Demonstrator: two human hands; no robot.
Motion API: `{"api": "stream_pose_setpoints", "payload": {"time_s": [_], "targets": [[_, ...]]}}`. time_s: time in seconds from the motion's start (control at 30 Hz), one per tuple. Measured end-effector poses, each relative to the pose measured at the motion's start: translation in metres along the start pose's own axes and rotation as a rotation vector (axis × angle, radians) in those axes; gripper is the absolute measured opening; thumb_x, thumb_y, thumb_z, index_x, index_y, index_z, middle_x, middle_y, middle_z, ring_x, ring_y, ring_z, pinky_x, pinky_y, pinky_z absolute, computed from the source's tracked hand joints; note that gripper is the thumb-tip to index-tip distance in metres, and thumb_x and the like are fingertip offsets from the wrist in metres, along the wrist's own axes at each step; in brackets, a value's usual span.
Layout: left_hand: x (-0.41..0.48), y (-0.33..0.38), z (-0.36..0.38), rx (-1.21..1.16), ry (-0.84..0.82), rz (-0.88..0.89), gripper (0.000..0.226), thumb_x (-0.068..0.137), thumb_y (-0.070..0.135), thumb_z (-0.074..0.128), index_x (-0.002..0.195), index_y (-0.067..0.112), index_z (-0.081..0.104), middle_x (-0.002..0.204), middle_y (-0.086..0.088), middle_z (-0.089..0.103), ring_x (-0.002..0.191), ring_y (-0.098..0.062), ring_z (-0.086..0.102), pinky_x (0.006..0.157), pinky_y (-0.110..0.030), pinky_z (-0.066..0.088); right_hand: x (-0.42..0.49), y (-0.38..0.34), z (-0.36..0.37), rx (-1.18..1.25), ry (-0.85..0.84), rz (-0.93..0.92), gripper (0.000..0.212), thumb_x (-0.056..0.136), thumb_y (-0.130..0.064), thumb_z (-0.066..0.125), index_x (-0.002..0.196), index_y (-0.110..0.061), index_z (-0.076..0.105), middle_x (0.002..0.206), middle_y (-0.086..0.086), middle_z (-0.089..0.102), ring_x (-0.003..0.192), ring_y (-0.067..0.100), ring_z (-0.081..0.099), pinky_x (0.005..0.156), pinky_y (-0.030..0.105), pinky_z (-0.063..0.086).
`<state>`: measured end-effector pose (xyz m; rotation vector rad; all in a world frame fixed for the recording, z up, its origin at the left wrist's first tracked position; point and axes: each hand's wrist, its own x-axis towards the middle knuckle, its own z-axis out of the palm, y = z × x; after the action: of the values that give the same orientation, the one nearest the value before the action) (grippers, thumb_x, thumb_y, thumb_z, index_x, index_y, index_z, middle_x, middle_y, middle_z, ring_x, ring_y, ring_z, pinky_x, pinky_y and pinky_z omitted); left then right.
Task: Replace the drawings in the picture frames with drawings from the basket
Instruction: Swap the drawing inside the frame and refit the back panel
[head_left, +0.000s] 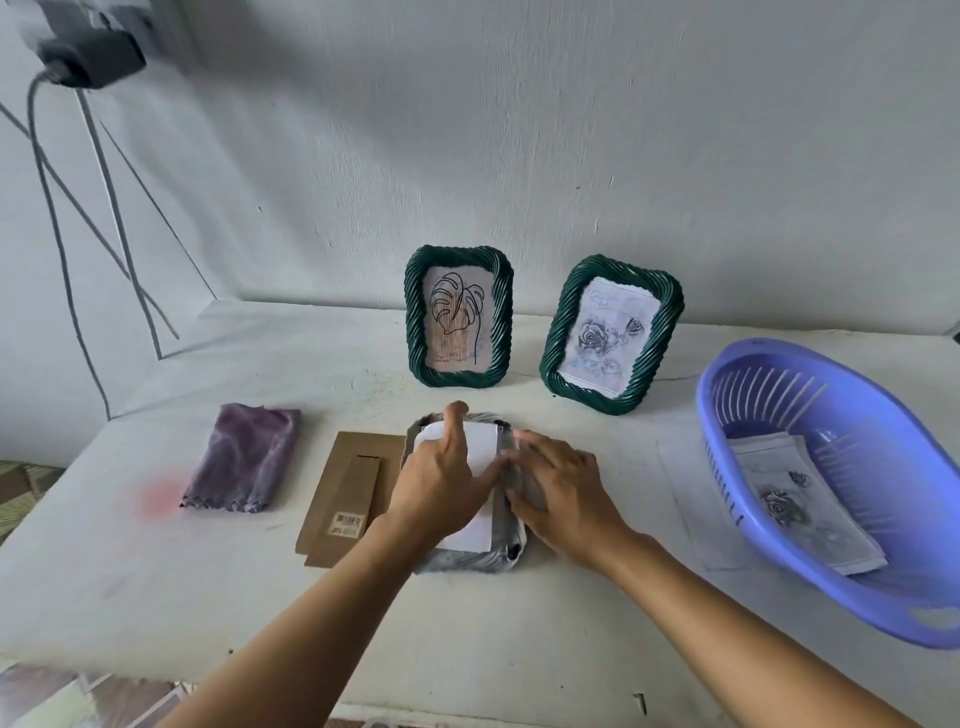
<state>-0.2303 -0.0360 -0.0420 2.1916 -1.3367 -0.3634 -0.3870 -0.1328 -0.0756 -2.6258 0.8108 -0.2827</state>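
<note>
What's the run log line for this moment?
step: fitting paper into face-down frame | left-hand grip: pressing paper | right-hand grip: on frame edge | cardboard back: off, left of frame | basket: drawings inside

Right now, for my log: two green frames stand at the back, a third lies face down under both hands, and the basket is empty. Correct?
No. Head view: two green frames stand at the back, a third frame lies face down under both hands, but the basket holds a rose drawing.
</note>
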Motion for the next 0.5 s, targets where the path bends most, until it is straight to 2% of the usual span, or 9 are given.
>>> {"api": "stream_pose_setpoints", "payload": {"time_s": [0.07,0.1,0.13,0.2,0.27,0.33,0.43,0.5], "targets": [[-0.005,-0.005,0.000,-0.068,0.013,0.132,0.044,0.093,0.039,0.065,0.125,0.020,0.041,0.068,0.003,0.067,0.059,-0.017,0.063,0.063,-0.038,0.056,0.000,0.003,0.001,0.008,0.003,-0.008,0.058,0.089,-0.057,0.031,0.139,-0.034,0.047,0.155,-0.007,0.037,0.141,0.016,0.035,0.107,0.040,0.029],[-0.009,-0.009,-0.002,-0.077,0.025,0.221,0.034,0.093,0.029,0.067,0.119,0.018,0.048,0.075,0.006,0.067,0.062,-0.013,0.062,0.063,-0.038,0.056,0.000,0.005,0.002,0.017,0.003,-0.009,0.056,0.090,-0.057,0.033,0.139,-0.035,0.048,0.155,-0.007,0.037,0.141,0.017,0.035,0.107,0.041,0.029],[-0.012,-0.016,-0.004,-0.048,0.047,0.309,0.025,0.092,0.023,0.068,0.113,0.018,0.055,0.084,0.006,0.066,0.069,-0.011,0.061,0.065,-0.038,0.055,0.000,0.006,0.003,0.033,0.001,-0.009,0.054,0.091,-0.056,0.036,0.139,-0.035,0.048,0.155,-0.007,0.037,0.141,0.017,0.035,0.108,0.041,0.028],[-0.018,-0.033,-0.009,0.128,0.056,0.396,0.018,0.094,0.028,0.063,0.111,0.024,0.064,0.109,0.006,0.063,0.099,-0.012,0.056,0.082,-0.039,0.052,0.000,0.008,0.004,0.080,0.005,-0.003,0.051,0.091,-0.055,0.041,0.137,-0.034,0.051,0.153,-0.010,0.037,0.139,0.016,0.036,0.109,0.041,0.028],[-0.022,-0.050,-0.014,0.317,-0.023,0.368,0.034,0.099,0.045,0.046,0.127,0.034,0.061,0.141,0.010,0.052,0.133,-0.015,0.042,0.101,-0.044,0.036,0.000,0.008,0.005,0.114,0.032,0.003,0.050,0.090,-0.053,0.046,0.135,-0.032,0.055,0.151,-0.011,0.039,0.136,0.017,0.039,0.108,0.040,0.029],[-0.027,-0.061,-0.018,0.428,-0.122,0.350,0.051,0.100,0.057,0.028,0.143,0.038,0.048,0.161,0.013,0.032,0.150,-0.015,0.022,0.107,-0.050,0.024,0.001,0.008,0.006,0.119,0.058,0.005,0.048,0.089,-0.048,0.052,0.134,-0.032,0.056,0.149,-0.012,0.040,0.134,0.016,0.042,0.106,0.039,0.030],[-0.032,-0.062,-0.018,0.503,-0.234,0.336,0.072,0.095,0.068,0.001,0.155,0.039,0.029,0.166,0.014,0.013,0.155,-0.013,0.009,0.111,-0.054,0.016,0.003,0.008,0.007,0.106,0.076,0.005,0.049,0.086,-0.047,0.054,0.132,-0.030,0.059,0.145,-0.012,0.042,0.130,0.015,0.044,0.104,0.041,0.035],[-0.034,-0.056,-0.016,0.512,-0.238,0.306,0.076,0.093,0.069,-0.005,0.155,0.039,0.026,0.166,0.014,0.013,0.154,-0.013,0.010,0.110,-0.055,0.012,0.005,0.009,0.007,0.109,0.069,0.006,0.052,0.085,-0.049,0.053,0.133,-0.030,0.059,0.143,-0.012,0.043,0.130,0.014,0.044,0.104,0.042,0.036]]}}
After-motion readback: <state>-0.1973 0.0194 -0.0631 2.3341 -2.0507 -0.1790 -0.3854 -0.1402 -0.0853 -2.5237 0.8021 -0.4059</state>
